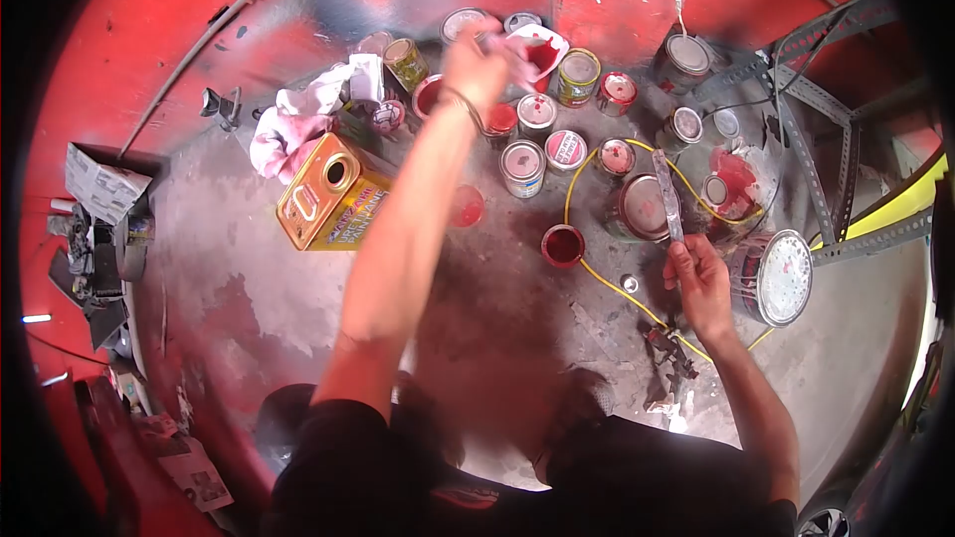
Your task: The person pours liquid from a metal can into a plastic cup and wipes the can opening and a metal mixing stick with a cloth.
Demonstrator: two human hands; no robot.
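Note:
My left hand (476,72) reaches far forward over the paint cans, blurred by motion. A pinkish, stained rag (517,68) seems to hang from its fingers, beside a white container of red paint (543,52). On the right, my right hand (699,276) is closed around the lower end of a flat, paint-smeared stirring stick (667,194). The stick points up and away, in front of a large lidded can (642,209). Between my arms stands a small open can of dark red paint (563,246).
A yellow rectangular tin (333,194) stands left of my forearm, with crumpled rags (284,139) behind it. A yellow hose (622,293) loops around cans to a spray gun (668,350). A big white-lidded can (783,278) and a metal shelf frame (811,149) stand right.

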